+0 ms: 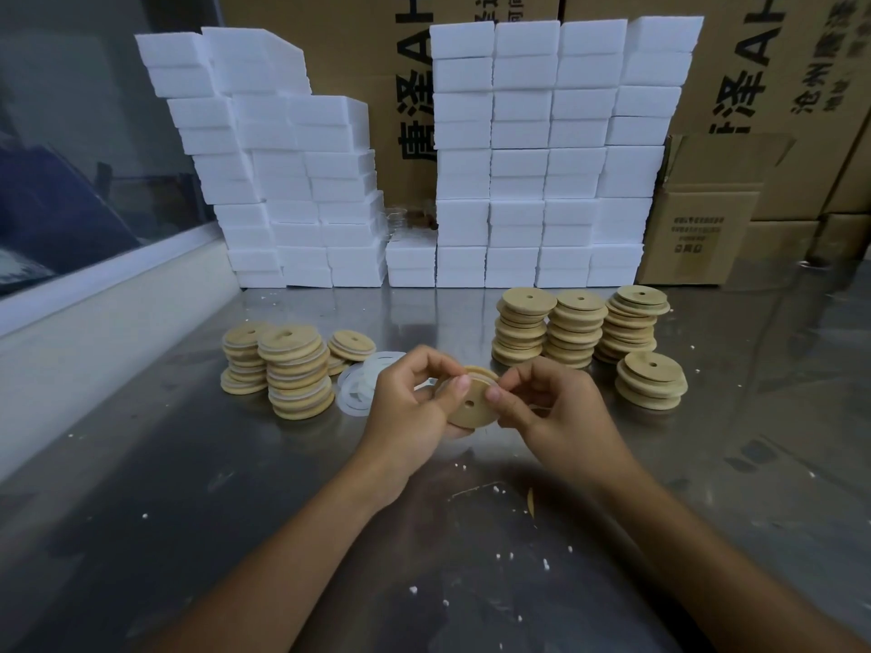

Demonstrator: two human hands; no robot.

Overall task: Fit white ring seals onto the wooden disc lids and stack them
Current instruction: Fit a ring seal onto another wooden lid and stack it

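Hands hold one wooden disc lid [469, 402] up over the shiny surface [235, 487], left hand [414, 402] and right hand [551, 407] both pinching its edge, between stacks of lids [297, 369].

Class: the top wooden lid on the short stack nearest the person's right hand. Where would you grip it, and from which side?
Pinch the top lid by its rim, coming from above. It lies flat and overhangs the discs below, so opposite edges are exposed.
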